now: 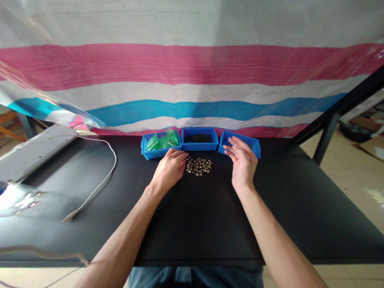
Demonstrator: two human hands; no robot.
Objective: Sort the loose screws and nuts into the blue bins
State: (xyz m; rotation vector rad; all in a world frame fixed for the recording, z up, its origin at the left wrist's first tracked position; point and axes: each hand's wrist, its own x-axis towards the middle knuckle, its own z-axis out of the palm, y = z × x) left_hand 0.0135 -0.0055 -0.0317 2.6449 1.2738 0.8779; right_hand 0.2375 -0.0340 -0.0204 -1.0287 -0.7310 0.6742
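Note:
A loose pile of small shiny metal pieces [199, 166] lies on the black table; their exact kind is too small to tell. My left hand [171, 165] rests at the pile's left edge, palm down. Its fingers reach toward the pieces, thumb apart, with nothing visible in them. To the right of the pile, my right hand [242, 163] is raised with its fingers apart, holding nothing I can see. It partly covers the right blue bin [255, 149]. The middle blue bin [200, 147] holds dark, thin pieces. Green plastic packets [163, 141] fill the left blue bin [159, 154].
A striped plastic sheet [180, 68] hangs behind the bins. On the left of the table [204, 224] lie a white cable [100, 186], a grey flat case [36, 150] and a clear plastic bag [21, 200]. A black metal frame [327, 138] stands at right.

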